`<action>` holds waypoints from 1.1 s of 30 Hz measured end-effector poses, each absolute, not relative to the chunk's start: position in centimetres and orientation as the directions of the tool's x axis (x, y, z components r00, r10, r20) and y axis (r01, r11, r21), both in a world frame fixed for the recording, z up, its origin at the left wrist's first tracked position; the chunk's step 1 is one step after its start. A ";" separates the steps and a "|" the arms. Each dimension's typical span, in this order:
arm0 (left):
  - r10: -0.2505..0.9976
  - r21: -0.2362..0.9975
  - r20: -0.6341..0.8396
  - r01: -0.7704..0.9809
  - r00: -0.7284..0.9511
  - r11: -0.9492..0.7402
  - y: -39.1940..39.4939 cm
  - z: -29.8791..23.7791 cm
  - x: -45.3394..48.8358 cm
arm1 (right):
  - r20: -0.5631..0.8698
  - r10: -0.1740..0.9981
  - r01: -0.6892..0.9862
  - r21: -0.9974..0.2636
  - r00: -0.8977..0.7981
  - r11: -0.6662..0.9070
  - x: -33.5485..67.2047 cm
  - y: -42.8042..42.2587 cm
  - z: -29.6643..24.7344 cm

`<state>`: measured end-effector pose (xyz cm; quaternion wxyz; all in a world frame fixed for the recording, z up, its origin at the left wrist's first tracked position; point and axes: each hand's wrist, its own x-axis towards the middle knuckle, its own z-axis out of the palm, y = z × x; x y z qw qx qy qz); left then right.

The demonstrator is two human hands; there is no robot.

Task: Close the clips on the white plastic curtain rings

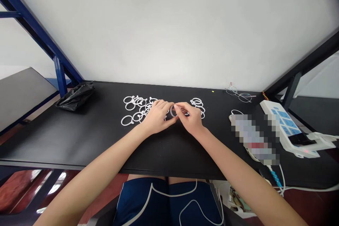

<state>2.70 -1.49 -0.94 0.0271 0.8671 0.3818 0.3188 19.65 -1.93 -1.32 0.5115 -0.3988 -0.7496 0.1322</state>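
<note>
Between my two hands, above the black table [106,137], is a white plastic ring [172,111] like a curtain ring. My left hand [159,116] pinches its left side with thumb and fingers. From the other side, my right hand [191,114] grips it between thumb and forefinger, close to the top of the loop. Several more white rings [127,120] with small knobs lie in a loose pile beside and behind my left hand. A smaller group of white rings [197,101] lies just behind my right hand, which partly covers it.
To the left lies a crumpled black plastic bag [76,96]. Eyeglasses [244,97] rest near the wall at back right. A blurred phone [254,141] with a cable and a white power strip [284,123] with a plugged charger take up the right side.
</note>
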 end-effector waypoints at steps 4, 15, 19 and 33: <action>0.679 0.302 0.548 0.642 0.488 -0.705 -1.6 -0.7 2.6 | 0.691 0.709 0.424 -0.605 -0.141 0.674 19.6 -2.1 -1.2; 0.637 0.352 0.533 0.539 0.557 -0.765 -2.0 -0.2 2.6 | 0.747 0.659 0.452 -0.562 -0.081 0.693 19.7 -2.2 -0.9; 0.642 0.373 0.534 0.528 0.551 -0.763 -2.0 -0.3 2.6 | 0.754 0.648 0.459 -0.541 -0.108 0.705 19.8 -2.2 -0.9; 0.639 0.355 0.530 0.539 0.557 -0.764 -1.9 -0.2 2.4 | 0.738 0.668 0.455 -0.564 -0.097 0.689 19.7 -2.3 -0.8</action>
